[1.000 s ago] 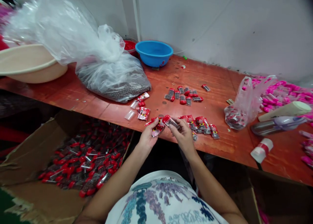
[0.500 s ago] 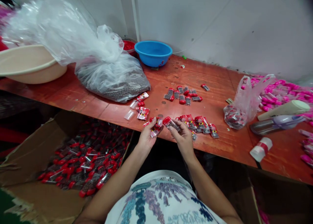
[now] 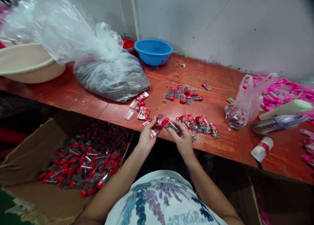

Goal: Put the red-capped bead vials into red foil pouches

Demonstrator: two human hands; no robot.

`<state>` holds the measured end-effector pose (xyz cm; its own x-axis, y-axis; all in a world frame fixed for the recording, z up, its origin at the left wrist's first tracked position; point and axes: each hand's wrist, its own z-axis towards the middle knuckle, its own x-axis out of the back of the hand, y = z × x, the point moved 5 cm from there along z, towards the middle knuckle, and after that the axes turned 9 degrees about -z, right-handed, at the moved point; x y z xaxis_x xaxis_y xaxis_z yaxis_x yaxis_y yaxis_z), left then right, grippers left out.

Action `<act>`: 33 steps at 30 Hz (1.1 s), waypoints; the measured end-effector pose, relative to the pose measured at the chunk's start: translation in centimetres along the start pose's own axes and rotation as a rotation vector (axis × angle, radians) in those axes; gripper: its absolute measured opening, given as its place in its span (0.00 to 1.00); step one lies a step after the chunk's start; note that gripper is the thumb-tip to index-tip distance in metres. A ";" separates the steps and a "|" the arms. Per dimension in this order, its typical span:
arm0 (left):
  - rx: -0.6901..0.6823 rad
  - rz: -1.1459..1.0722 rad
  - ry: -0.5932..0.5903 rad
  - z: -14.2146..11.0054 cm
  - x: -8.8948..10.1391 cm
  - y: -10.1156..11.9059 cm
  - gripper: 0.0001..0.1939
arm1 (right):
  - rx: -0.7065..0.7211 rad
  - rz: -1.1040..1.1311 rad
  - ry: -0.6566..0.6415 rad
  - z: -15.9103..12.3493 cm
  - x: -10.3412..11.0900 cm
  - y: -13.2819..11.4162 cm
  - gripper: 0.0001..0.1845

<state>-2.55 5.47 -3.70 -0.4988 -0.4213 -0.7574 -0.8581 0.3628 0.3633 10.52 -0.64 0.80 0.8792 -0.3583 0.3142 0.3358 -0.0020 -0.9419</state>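
My left hand is closed on a red printed packet at the table's front edge. Close beside it, my right hand grips a small clear container with a red cap and dark contents. The capped end points toward my left hand. Just right of my right hand lies a row of red printed packets. Farther back, several red-capped containers lie in a loose group. Left of my hands are another red packet and clear empty tubes.
A large clear bag of dark beads sits back left, near a cream basin and blue basin. A cardboard box of red-capped containers stands below. At right are a small plastic bag, a bottle and pink items.
The red-capped container in my right hand has tilted slightly, and the fingers have shifted a little around it. My left hand still holds the packet. The view has moved very slightly.
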 end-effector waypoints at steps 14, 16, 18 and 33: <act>-0.193 0.023 -0.051 -0.7 -0.4 1.0 0.10 | -0.083 0.058 -0.006 -0.8 -0.3 0.6 0.18; -0.192 0.024 -0.045 -0.5 -0.2 1.0 0.10 | -0.072 0.051 0.005 -0.9 -0.2 0.5 0.18; -0.177 0.032 -0.024 -0.5 0.0 0.9 0.09 | -0.064 0.051 0.028 -1.0 -0.1 0.5 0.18; -0.073 0.044 -0.031 -1.2 -0.2 0.2 0.06 | -0.022 0.077 0.083 -0.4 0.1 0.3 0.17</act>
<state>-2.75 4.61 -2.78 -0.5334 -0.3796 -0.7559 -0.8425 0.3184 0.4346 10.56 -1.03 0.50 0.8709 -0.4341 0.2305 0.2597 0.0083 -0.9656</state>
